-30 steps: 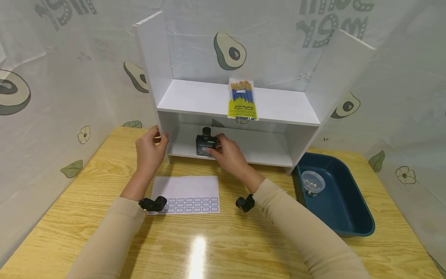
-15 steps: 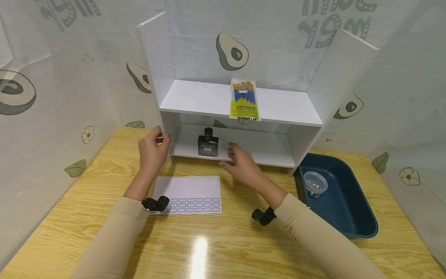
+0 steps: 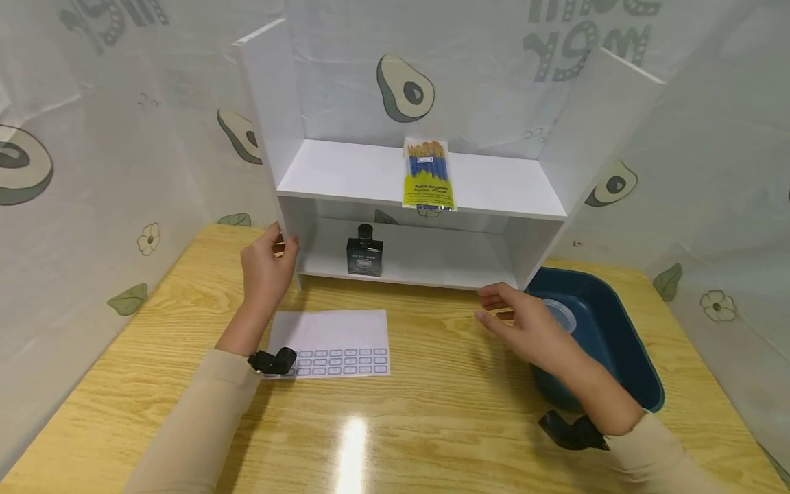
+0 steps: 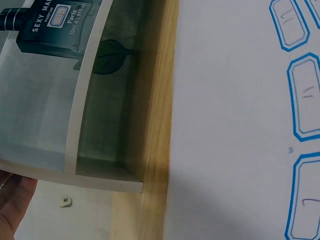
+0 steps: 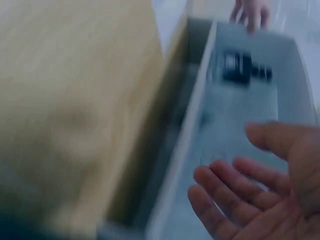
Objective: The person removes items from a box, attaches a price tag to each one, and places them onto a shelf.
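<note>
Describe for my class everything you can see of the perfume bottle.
The perfume bottle has a dark, squarish, glossy body that looks like glass, with a round black cap, fitted on and ringed by pale lines. Pale lettering reads SEXY MAN above a small blue-bordered white sticker. It stands upright on the white lower shelf, left of centre and near the front edge. Neither the left hand nor the right hand touches it. Its fill level cannot be told.

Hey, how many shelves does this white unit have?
2: the upper shelf, with the pack of artist brushes on it, and the lower shelf, where the dark bottle stands.
</note>
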